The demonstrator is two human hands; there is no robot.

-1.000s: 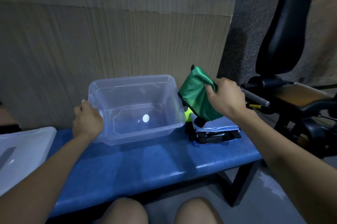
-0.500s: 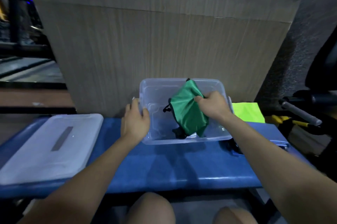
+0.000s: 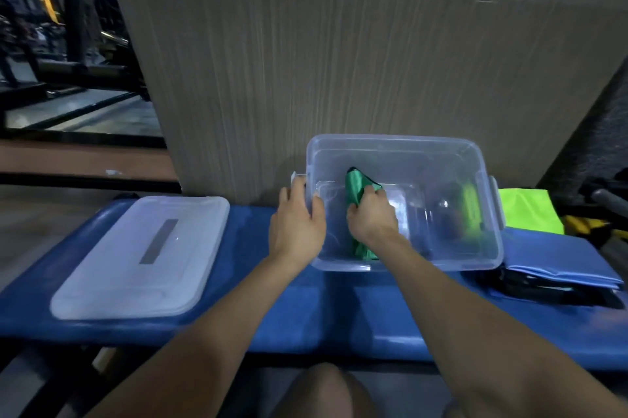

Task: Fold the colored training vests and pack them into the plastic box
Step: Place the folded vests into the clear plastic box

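Green vest (image 3: 355, 191), pinched in the right hand (image 3: 372, 218), sits low inside the plastic box (image 3: 482, 241); left hand (image 3: 297, 227) grips the rim. Press it flat, probably leftward, before letting go.

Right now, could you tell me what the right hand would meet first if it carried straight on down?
Probably the floor of the plastic box; the right hand already holds the green vest inside it, though depth is unclear.
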